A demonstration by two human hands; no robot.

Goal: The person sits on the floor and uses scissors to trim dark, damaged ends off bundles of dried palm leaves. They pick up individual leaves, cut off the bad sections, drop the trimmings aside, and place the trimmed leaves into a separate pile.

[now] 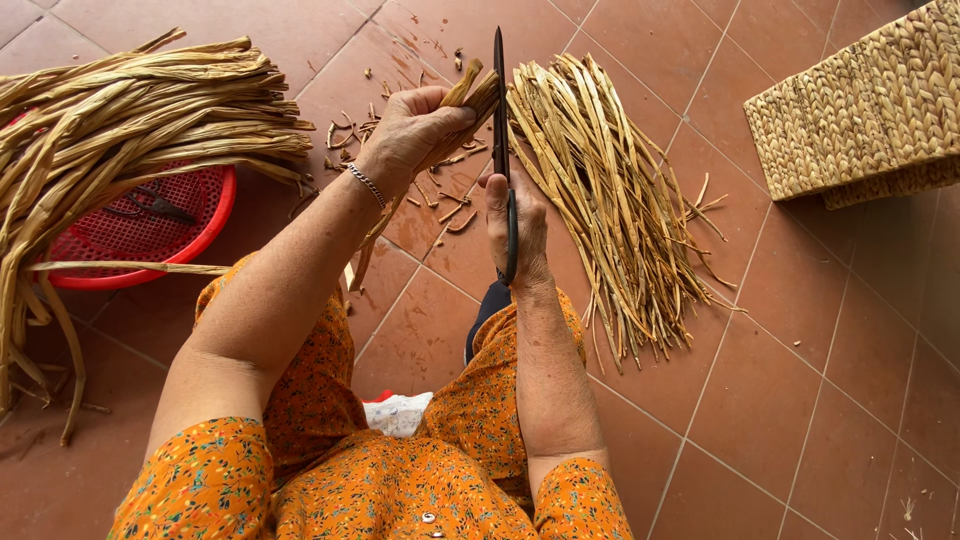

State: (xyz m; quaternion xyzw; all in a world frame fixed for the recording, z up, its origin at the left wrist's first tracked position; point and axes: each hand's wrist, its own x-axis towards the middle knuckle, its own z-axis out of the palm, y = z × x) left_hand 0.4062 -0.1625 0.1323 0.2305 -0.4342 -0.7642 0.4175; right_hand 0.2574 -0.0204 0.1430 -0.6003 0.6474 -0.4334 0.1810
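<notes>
Orange sleeves [300,480] nearest — left hand [410,130] fingers clench a reed [462,95], right hand [515,225] grips scissors [502,120].

A small bundle of dry, tan, flat plant stalks [468,100] is gripped in the closed left hand [412,128], its cut ends poking up past the thumb and its long strands trailing down beneath the wrist. Long dark metal scissors [501,120] stand almost upright in the right hand [516,222], the pointed blades aimed away from the person and lying right against the bundle's upper end, the black handle loop wrapped by the fingers. Both are held above the reddish-brown tiled floor [800,400].
</notes>
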